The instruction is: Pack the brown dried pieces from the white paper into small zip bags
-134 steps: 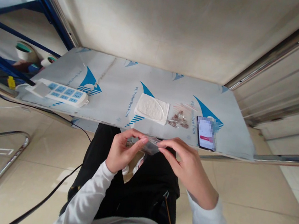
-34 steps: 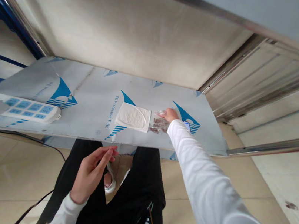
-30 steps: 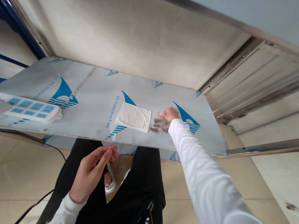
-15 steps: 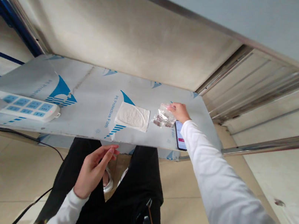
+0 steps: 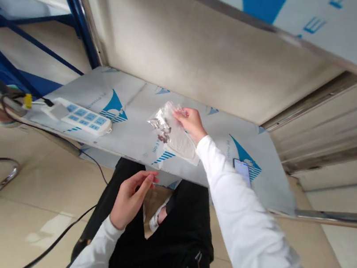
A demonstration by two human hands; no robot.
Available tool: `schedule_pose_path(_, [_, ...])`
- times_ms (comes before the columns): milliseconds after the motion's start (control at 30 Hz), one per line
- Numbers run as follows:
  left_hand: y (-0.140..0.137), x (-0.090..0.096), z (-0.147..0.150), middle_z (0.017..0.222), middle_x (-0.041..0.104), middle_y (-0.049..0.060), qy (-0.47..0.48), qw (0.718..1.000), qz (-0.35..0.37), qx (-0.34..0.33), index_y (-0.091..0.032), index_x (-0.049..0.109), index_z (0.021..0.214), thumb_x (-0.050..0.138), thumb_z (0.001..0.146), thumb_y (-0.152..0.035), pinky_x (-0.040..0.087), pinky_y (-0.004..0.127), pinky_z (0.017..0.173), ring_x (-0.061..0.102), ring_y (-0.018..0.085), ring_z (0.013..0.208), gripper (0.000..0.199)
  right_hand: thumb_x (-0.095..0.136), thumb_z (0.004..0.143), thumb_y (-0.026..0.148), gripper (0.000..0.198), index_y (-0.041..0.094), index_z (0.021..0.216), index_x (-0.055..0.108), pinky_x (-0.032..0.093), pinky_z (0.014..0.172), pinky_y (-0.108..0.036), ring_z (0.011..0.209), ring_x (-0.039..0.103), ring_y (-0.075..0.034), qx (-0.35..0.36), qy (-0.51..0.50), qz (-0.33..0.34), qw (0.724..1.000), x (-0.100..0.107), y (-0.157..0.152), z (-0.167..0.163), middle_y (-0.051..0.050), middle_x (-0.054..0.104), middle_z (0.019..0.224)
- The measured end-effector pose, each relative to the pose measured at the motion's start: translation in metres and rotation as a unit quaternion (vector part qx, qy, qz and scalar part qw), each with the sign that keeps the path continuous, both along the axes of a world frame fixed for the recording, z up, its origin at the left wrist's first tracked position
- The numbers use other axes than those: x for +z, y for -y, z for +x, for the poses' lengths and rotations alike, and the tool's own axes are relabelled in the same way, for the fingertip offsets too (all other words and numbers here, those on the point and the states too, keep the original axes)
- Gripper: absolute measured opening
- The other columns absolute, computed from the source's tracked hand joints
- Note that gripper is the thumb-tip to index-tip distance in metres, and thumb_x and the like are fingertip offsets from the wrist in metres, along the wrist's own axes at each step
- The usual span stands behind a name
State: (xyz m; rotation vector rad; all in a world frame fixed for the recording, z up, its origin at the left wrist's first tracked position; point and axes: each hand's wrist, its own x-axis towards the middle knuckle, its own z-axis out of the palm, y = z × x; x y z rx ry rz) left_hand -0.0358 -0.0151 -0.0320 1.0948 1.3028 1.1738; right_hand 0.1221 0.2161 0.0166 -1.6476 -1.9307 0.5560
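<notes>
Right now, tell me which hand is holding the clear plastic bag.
The right hand: it pinches the clear plastic bag with brown pieces. The left hand is apart from it, above the black trousers.

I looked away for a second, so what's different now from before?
The right hand has picked up the clear bag of brown bits and moved it left; it now hides part of the white pad. The left hand no longer pinches something clear together with the right. The phone, power strip and pad stayed put.
</notes>
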Motion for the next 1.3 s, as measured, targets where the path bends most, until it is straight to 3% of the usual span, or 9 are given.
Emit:
schedule_pose_path(133, [0.016,-0.003,-0.023,0.089,0.073,0.008,-0.020,0.999,-0.014,0.044,-0.015,0.068,0.105,0.057,0.088,-0.042,0.052,0.024,0.073,0.065,0.015,0.074,0.035,0.051,0.090,0.044,0.030,0.017,0.094,0.065,0.047,0.066,-0.025,0.071,0.062,-0.016,-0.005,0.004,-0.038,0.999,-0.032,-0.017,-0.069,-0.002,0.067,0.076])
schedule_pose_path(300, [0.028,-0.015,-0.034,0.087,0.073,0.008,-0.031,0.996,-0.037,0.076,-0.014,0.068,0.104,0.058,0.087,-0.043,0.054,0.024,0.069,0.065,0.015,0.073,0.035,0.060,0.086,0.041,0.040,0.011,0.113,0.059,0.045,0.087,-0.036,0.102,0.061,-0.027,-0.040,0.048,-0.053,0.997,-0.061,-0.017,-0.087,-0.017,0.067,0.106])
schedule_pose_path(400, [0.026,-0.019,-0.031,0.088,0.073,0.008,-0.031,0.997,-0.041,0.058,-0.014,0.068,0.104,0.059,0.086,-0.044,0.054,0.024,0.071,0.065,0.015,0.074,0.036,0.059,0.086,0.049,0.062,0.007,0.130,0.047,0.038,0.098,-0.040,0.121,0.049,-0.033,-0.063,0.076,-0.023,0.995,-0.066,-0.010,-0.065,-0.025,0.055,0.127])
schedule_pose_path(500, [0.023,-0.022,-0.026,0.090,0.072,0.009,-0.026,0.998,-0.042,0.039,-0.013,0.068,0.105,0.060,0.086,-0.044,0.053,0.025,0.072,0.065,0.016,0.076,0.038,0.046,0.093,0.043,0.058,0.010,0.140,0.038,0.035,0.101,-0.037,0.126,0.042,-0.029,-0.091,0.131,0.041,0.986,-0.060,0.001,-0.011,-0.022,0.046,0.138])
schedule_pose_path(667, [0.019,-0.030,-0.017,0.087,0.072,0.008,-0.017,0.998,-0.046,0.028,-0.012,0.069,0.102,0.062,0.083,-0.047,0.054,0.025,0.070,0.064,0.015,0.072,0.040,0.042,0.094,0.025,0.045,0.006,0.133,0.049,0.035,0.098,-0.042,0.124,0.042,-0.031,-0.207,0.183,0.012,0.961,-0.058,0.034,0.110,-0.024,0.050,0.132])
schedule_pose_path(767, [0.017,-0.033,-0.012,0.085,0.073,0.008,-0.019,0.998,-0.051,0.017,-0.013,0.070,0.101,0.064,0.080,-0.050,0.054,0.025,0.068,0.064,0.015,0.070,0.043,0.056,0.087,0.029,0.035,0.009,0.113,0.066,0.038,0.095,-0.043,0.117,0.048,-0.032,-0.244,0.185,-0.033,0.951,-0.074,0.056,0.149,-0.022,0.058,0.121])
schedule_pose_path(933, [0.014,-0.032,-0.005,0.086,0.072,0.007,-0.032,0.998,-0.054,-0.010,-0.014,0.069,0.102,0.063,0.080,-0.050,0.053,0.024,0.070,0.063,0.014,0.071,0.043,0.065,0.079,0.024,0.017,0.015,0.091,0.073,0.041,0.091,-0.039,0.109,0.055,-0.029,-0.282,0.136,-0.043,0.949,-0.097,0.062,0.157,-0.017,0.067,0.108])
schedule_pose_path(1133, [0.019,-0.032,-0.005,0.084,0.072,0.007,-0.033,0.998,-0.059,-0.008,-0.013,0.069,0.100,0.063,0.081,-0.049,0.053,0.024,0.068,0.062,0.014,0.070,0.041,0.066,0.076,0.031,0.019,0.013,0.083,0.066,0.048,0.081,-0.035,0.083,0.066,-0.023,-0.312,0.006,0.018,0.950,-0.088,0.049,0.162,-0.012,0.072,0.083])
schedule_pose_path(1300, [0.021,-0.035,-0.004,0.083,0.072,0.007,-0.013,0.998,-0.053,-0.004,-0.013,0.069,0.100,0.061,0.083,-0.047,0.052,0.024,0.067,0.062,0.014,0.069,0.039,0.062,0.077,0.041,0.034,0.014,0.096,0.060,0.051,0.073,-0.031,0.075,0.066,-0.018,-0.246,-0.122,0.090,0.957,-0.075,0.026,0.112,-0.011,0.071,0.092])
